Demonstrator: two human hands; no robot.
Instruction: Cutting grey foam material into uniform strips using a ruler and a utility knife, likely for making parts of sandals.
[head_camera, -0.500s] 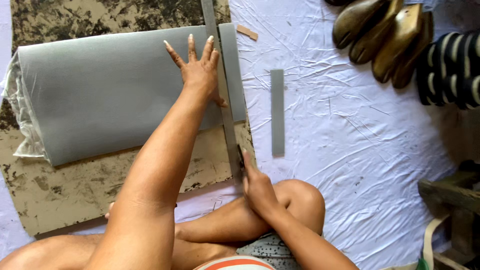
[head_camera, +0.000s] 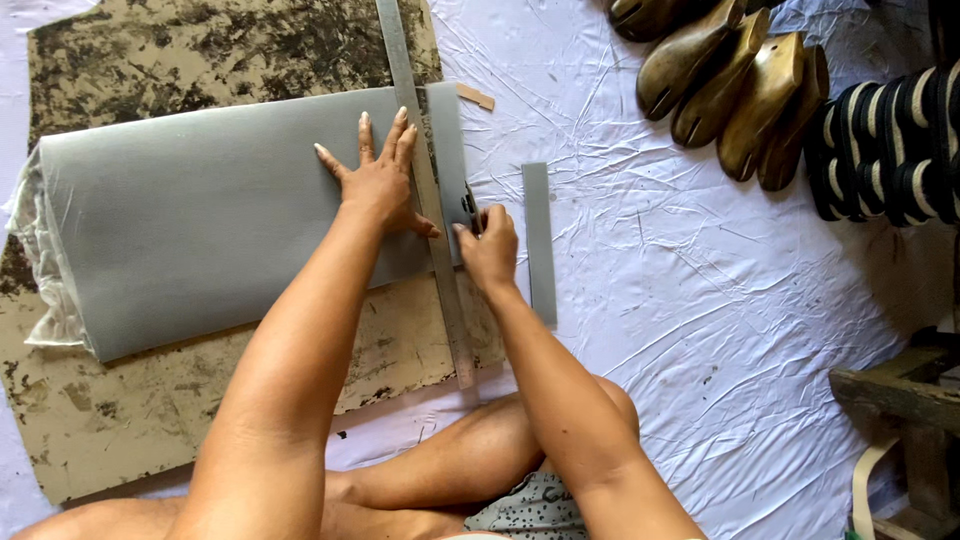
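A grey foam sheet (head_camera: 210, 215) lies on a stained brown board (head_camera: 180, 400). Across the sheet's right end runs a long metal ruler (head_camera: 430, 200). My left hand (head_camera: 378, 182) presses flat on the sheet and the ruler, fingers spread. My right hand (head_camera: 488, 245) is closed around a small dark knife (head_camera: 469, 207), whose tip sits against the ruler's right edge on the sheet. A narrow grey strip (head_camera: 538, 240) lies apart on the white cloth, just right of my right hand.
A crumpled white cloth (head_camera: 680, 300) covers the floor. Several wooden shoe lasts (head_camera: 730, 85) and a stack of dark soles (head_camera: 890, 140) lie at the top right. A wooden stool (head_camera: 900, 400) stands at the right edge. My bent legs (head_camera: 470, 470) are below.
My right hand has moved up along the ruler from the sheet's near edge to about its middle. My left hand stays pressed on the sheet and ruler.
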